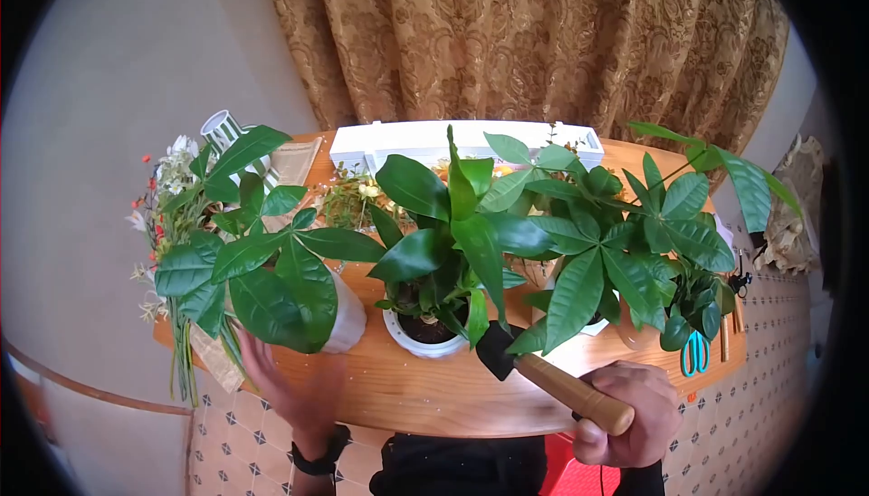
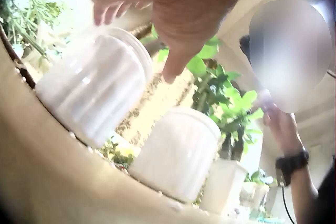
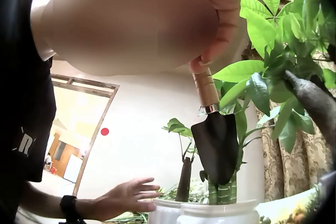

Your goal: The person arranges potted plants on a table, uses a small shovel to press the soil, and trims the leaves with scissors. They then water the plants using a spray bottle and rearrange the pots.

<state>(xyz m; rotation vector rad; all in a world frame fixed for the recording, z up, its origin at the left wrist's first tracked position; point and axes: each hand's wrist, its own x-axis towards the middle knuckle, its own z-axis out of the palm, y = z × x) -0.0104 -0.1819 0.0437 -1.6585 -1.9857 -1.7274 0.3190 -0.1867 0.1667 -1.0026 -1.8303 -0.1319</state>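
My right hand (image 1: 638,405) grips the wooden handle of a garden trowel (image 1: 572,393). Its dark blade, also visible in the right wrist view, points toward the white pot (image 1: 425,348) at the middle, where soil surrounds a leafy plant (image 1: 453,233). My left hand (image 1: 294,396), blurred, has its fingers extended beside the left white pot (image 1: 348,315) and holds nothing. Broad leaves of another plant (image 1: 272,288) hang over that pot. In the left wrist view, the left hand reaches above the ribbed pot (image 2: 97,87), with the thumb pointing down.
Behind the plants lies a long white planter box (image 1: 471,138). Cut flowers (image 1: 176,188) lie at the table's left, near a striped cup (image 1: 222,129). Toward the right are another leafy plant (image 1: 597,270) and teal-handled scissors (image 1: 695,354). A red stool (image 1: 584,473) stands below the front edge.
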